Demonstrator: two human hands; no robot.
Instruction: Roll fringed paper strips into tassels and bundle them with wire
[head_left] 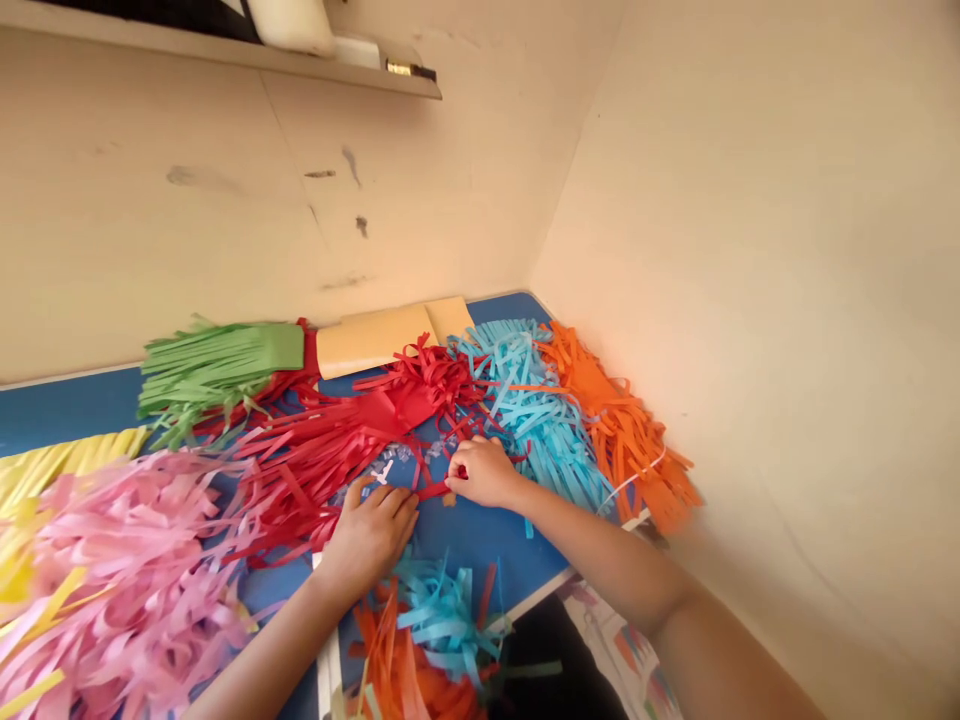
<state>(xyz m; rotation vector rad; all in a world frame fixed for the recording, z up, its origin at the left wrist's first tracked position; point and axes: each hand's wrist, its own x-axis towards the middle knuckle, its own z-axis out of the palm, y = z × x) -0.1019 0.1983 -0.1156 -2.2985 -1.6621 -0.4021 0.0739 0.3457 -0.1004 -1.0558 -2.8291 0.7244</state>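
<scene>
A short red paper strip (432, 490) runs between my two hands above the blue tabletop. My right hand (487, 472) is closed in a pinch on its right end, with some red paper showing inside the curled fingers. At its left end my left hand (380, 530) bears down with bent fingers, palm downward; its thumb is hidden. Just behind the hands lies a heap of red fringed paper (375, 415). Blue fringed paper (540, 400) lies beyond my right hand. Small clear and white scraps (382, 470) are scattered near my left fingertips.
Pink fringe (142, 570), yellow fringe (71, 455) and green fringe (225, 365) cover the left side. Orange fringe (615, 420) lies by the right wall. Folded tan paper (379, 338) rests at the back. More blue strips (446, 615) are near the front edge. A shelf (225, 50) hangs above.
</scene>
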